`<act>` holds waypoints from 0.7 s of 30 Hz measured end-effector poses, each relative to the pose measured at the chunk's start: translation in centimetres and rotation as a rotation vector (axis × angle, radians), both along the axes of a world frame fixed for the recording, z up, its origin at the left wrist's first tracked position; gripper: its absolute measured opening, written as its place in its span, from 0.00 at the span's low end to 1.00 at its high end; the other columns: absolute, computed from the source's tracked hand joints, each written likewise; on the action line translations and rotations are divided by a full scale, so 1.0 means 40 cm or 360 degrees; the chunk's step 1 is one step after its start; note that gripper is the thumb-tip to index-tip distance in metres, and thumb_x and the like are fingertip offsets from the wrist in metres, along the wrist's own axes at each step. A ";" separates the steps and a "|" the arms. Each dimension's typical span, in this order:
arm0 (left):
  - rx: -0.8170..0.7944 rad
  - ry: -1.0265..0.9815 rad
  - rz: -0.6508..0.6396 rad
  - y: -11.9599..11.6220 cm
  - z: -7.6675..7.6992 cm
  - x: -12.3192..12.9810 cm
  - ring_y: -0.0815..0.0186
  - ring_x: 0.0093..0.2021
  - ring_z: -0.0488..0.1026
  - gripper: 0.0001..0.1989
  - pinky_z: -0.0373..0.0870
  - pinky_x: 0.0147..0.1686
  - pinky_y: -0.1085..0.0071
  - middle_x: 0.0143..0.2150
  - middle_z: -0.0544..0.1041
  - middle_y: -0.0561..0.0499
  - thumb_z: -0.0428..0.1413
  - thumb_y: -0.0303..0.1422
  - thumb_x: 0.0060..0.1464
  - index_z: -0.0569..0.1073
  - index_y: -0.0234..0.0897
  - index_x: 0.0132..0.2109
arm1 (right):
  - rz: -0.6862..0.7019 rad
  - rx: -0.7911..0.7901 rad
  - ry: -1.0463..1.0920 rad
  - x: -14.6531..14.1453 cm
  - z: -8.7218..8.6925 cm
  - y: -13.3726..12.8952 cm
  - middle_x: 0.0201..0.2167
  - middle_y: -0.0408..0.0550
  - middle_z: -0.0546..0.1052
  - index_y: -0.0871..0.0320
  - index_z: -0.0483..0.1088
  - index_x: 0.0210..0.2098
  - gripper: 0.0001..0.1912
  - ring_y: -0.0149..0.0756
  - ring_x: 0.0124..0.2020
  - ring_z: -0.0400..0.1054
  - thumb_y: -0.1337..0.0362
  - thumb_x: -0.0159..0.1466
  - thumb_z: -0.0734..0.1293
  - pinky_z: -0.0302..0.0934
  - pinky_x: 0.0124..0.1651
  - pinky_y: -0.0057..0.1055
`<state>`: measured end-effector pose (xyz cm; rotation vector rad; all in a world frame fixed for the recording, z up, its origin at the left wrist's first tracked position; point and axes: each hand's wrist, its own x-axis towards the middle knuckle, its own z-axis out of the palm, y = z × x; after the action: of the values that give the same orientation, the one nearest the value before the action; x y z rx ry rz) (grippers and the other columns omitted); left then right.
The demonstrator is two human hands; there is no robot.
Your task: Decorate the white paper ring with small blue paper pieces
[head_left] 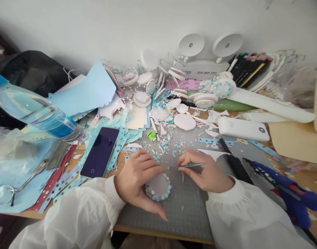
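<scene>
A small round disc (159, 187) rimmed with tiny blue and white paper flowers lies on the grey cutting mat (158, 217). Around its left side curves my left hand (141, 180), thumb and fingers spread apart; whether its palm touches the disc I cannot tell. My right hand (203, 173), to the right of the disc, pinches thin teal tweezers (192, 165) whose tips point left towards my left fingertips. Anything between the tips is too small to make out. Loose tiny blue flowers (177, 151) are scattered on the mat beyond both hands.
A phone (99, 152) and a tilted water bottle (44, 112) are at left. At right lie a blue glue gun (285, 190) and a white oblong device (243, 128). White discs (184, 122), paper scraps and markers (250, 69) crowd the back. Scissors (31, 176) rest far left.
</scene>
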<state>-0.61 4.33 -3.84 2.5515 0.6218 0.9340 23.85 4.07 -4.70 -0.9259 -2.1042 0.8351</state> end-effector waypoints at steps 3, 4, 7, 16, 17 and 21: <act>-0.0225 -0.0156 0.0058 -0.004 0.005 -0.007 0.57 0.36 0.74 0.36 0.65 0.39 0.60 0.40 0.79 0.41 0.55 0.60 0.46 0.73 0.35 0.50 | -0.0030 -0.0016 0.0130 -0.002 0.004 -0.002 0.30 0.46 0.75 0.56 0.66 0.30 0.06 0.33 0.31 0.69 0.72 0.63 0.65 0.62 0.34 0.29; -0.0304 -0.0225 0.0092 -0.005 0.006 -0.009 0.57 0.38 0.73 0.32 0.66 0.39 0.61 0.41 0.78 0.41 0.53 0.58 0.51 0.73 0.35 0.50 | -0.0053 -0.0027 0.0196 -0.002 0.006 -0.004 0.30 0.46 0.75 0.56 0.67 0.31 0.06 0.32 0.32 0.70 0.72 0.63 0.65 0.63 0.35 0.29; -0.0501 -0.0414 0.0194 -0.010 0.006 -0.011 0.60 0.39 0.73 0.16 0.68 0.39 0.64 0.38 0.77 0.43 0.51 0.42 0.61 0.74 0.35 0.45 | -0.0136 -0.0053 0.0383 -0.005 0.016 -0.010 0.32 0.46 0.76 0.56 0.67 0.32 0.07 0.33 0.34 0.71 0.74 0.62 0.66 0.64 0.37 0.29; -0.0796 -0.0422 0.0591 -0.023 -0.012 0.001 0.70 0.25 0.62 0.16 0.60 0.26 0.73 0.24 0.64 0.54 0.45 0.35 0.65 0.63 0.36 0.28 | -0.0016 0.0053 0.0067 -0.018 -0.003 -0.009 0.28 0.47 0.74 0.56 0.65 0.30 0.07 0.34 0.29 0.68 0.72 0.63 0.64 0.62 0.32 0.31; -0.0836 -0.0428 0.0629 -0.023 -0.014 0.000 0.70 0.24 0.60 0.18 0.58 0.25 0.73 0.23 0.62 0.55 0.44 0.36 0.66 0.61 0.37 0.26 | -0.0029 0.0063 0.0090 -0.020 -0.004 -0.009 0.28 0.47 0.74 0.56 0.65 0.30 0.07 0.34 0.29 0.68 0.72 0.63 0.64 0.63 0.32 0.31; -0.0946 -0.0444 0.0710 -0.022 -0.018 -0.004 0.70 0.24 0.59 0.21 0.57 0.26 0.71 0.22 0.61 0.54 0.44 0.39 0.66 0.62 0.36 0.24 | -0.0130 0.0091 0.0285 -0.020 0.008 -0.012 0.30 0.49 0.76 0.55 0.67 0.32 0.06 0.37 0.31 0.71 0.72 0.63 0.65 0.65 0.33 0.34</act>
<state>-0.76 3.43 -4.55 1.7543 1.1986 1.0239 23.05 3.61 -4.39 -0.8678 -1.9137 0.7818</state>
